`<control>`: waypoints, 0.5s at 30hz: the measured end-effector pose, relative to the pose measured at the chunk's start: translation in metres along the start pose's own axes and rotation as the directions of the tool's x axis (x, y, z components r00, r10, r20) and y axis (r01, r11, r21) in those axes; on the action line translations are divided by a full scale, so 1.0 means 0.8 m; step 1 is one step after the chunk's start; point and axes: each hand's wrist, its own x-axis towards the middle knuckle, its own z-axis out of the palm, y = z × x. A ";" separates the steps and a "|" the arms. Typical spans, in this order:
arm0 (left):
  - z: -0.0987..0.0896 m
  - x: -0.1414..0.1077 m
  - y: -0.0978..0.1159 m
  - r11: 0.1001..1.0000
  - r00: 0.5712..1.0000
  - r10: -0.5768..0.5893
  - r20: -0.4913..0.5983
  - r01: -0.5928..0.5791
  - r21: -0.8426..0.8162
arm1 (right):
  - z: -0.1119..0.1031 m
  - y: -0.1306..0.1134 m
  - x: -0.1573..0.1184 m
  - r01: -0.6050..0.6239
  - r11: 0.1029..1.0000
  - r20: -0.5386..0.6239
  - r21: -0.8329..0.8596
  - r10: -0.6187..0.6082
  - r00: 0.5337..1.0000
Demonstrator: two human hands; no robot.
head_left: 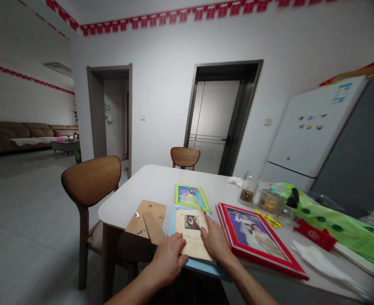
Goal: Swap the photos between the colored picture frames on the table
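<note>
1. Two bare hands on one aged paper sheet (193,239), nearest thing in view. Progress, judged from layout: sheet is loose, lined up roughly over a blue panel (202,267), nothing visible covering it. Lining-up looks partly done; seating and closing up look not done.
2. Left hand (170,256): fingers bent at sheet's left edge, thumb at lower left. Pinching or just pressing, cannot tell. Right hand (217,240): gripping sheet's right edge, thumb on top. Sheet sits between both hands, touching both; its small dark photo (192,222) is uncovered.
3. Blue panel under sheet, showing along left side and near edge. Frame part or backing, can't tell.
4. Brown backing board (137,224) just left of panel, beyond left hand. Metal clips on it, stand flap (155,231) angled across it. Off any frame, so refitting seems left, if it belongs to this set.
5. Red frame (253,235) right of right hand, flat, picture in it. Looks finished or untouched.
6. Green-rimmed frame (191,195) just past sheet's top edge, flat, picture showing.
7. Farther right on table (155,178): glass jar (249,189), squat container (268,202), green bag (329,218). Not in use.
8. Background: wooden chair (185,156) at far side, door (217,118), fridge (304,131).
</note>
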 end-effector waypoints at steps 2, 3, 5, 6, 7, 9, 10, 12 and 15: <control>-0.002 0.004 0.001 0.999 1.000 0.014 -0.018 -0.013 0.042 | 0.004 0.006 -0.001 -0.001 0.998 -0.018 -0.062 0.000 1.000; -0.003 0.005 0.001 0.998 0.999 0.013 -0.031 -0.011 0.062 | 0.005 0.009 -0.001 -0.003 0.996 -0.020 -0.085 0.001 1.000; -0.005 0.009 0.003 0.995 0.999 0.001 -0.045 0.003 0.102 | 0.007 0.014 -0.002 0.009 0.995 -0.007 -0.103 -0.010 1.000; -0.006 0.010 0.005 0.992 0.999 0.001 -0.039 0.004 0.123 | 0.006 0.016 -0.003 0.025 0.995 0.006 -0.100 -0.024 1.000; -0.007 0.011 0.007 0.989 1.000 0.006 -0.026 -0.003 0.146 | 0.005 0.017 -0.005 0.044 0.994 0.023 -0.096 -0.042 0.999; -0.008 0.012 0.012 0.983 0.999 0.029 0.014 -0.031 0.183 | 0.001 0.017 -0.009 0.088 0.991 0.058 -0.098 -0.083 0.995; -0.008 0.011 0.014 0.981 0.999 0.038 0.032 -0.044 0.191 | -0.002 0.017 -0.012 0.109 0.989 0.075 -0.101 -0.102 0.992; -0.009 0.008 0.014 0.984 0.998 0.054 0.031 -0.059 0.170 | -0.008 0.014 -0.015 0.137 0.984 0.115 -0.111 -0.124 0.986; -0.013 -0.004 -0.003 0.994 0.996 0.065 -0.053 -0.060 0.092 | -0.016 0.003 -0.016 0.123 0.984 0.138 -0.131 -0.105 0.985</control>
